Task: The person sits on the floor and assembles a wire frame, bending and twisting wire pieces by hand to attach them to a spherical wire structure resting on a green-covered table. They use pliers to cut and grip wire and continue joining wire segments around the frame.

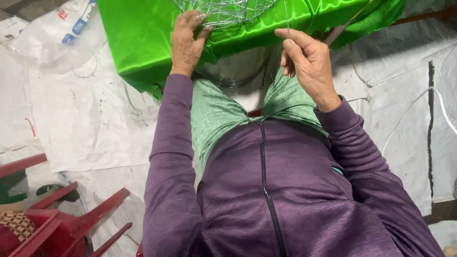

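A rounded wire frame (223,10) of thin silver wire rests on a surface draped in shiny green satin cloth (143,33) at the top of the view. My left hand (186,43) lies on the cloth with its fingertips gripping the frame's lower left edge. My right hand (307,62) is raised to the right of the frame, pinching a thin loose wire strand (287,16) between thumb and forefinger; the strand runs upward. Purple sleeves cover both arms.
A red plastic chair (57,223) lies at the lower left. White woven sheeting (95,123) covers the floor. A crumpled clear plastic bag (52,33) sits at the upper left. A thin white cord (442,107) curves along the right.
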